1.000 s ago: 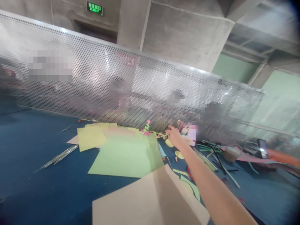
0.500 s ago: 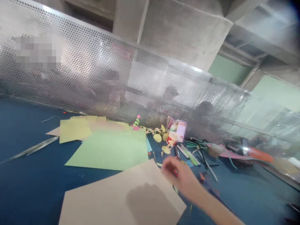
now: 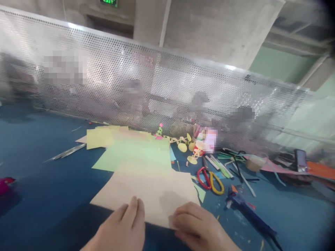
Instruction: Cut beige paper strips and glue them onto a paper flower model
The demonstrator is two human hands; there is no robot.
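A pale beige sheet of paper (image 3: pixel 154 188) lies in front of me, its far edge over a light green sheet (image 3: pixel 133 153). My left hand (image 3: pixel 123 226) rests on its near edge, fingers stretched forward over the paper. At the near right corner, my right hand (image 3: pixel 196 226) has its fingers bent together around the edge; its thumb is partly hidden. Beyond the right hand lie scissors (image 3: pixel 210 179) with one red and one yellow handle, touched by neither hand. A dark blue glue gun (image 3: pixel 248 212) lies further right.
Yellow sheets (image 3: pixel 99 138) lie at the back left near thin metallic sticks (image 3: pixel 66 152). A small green and pink tree ornament (image 3: pixel 159 131), yellow paper discs (image 3: pixel 182 147) and pipe cleaners (image 3: pixel 244 179) sit along the back. A perforated metal screen (image 3: pixel 104 76) borders the table; blurred people show behind it.
My right hand has moved from over the scissors to the beige sheet's near edge, uncovering the scissors. My left hand has come into view on the sheet. The view has shifted, showing more table.
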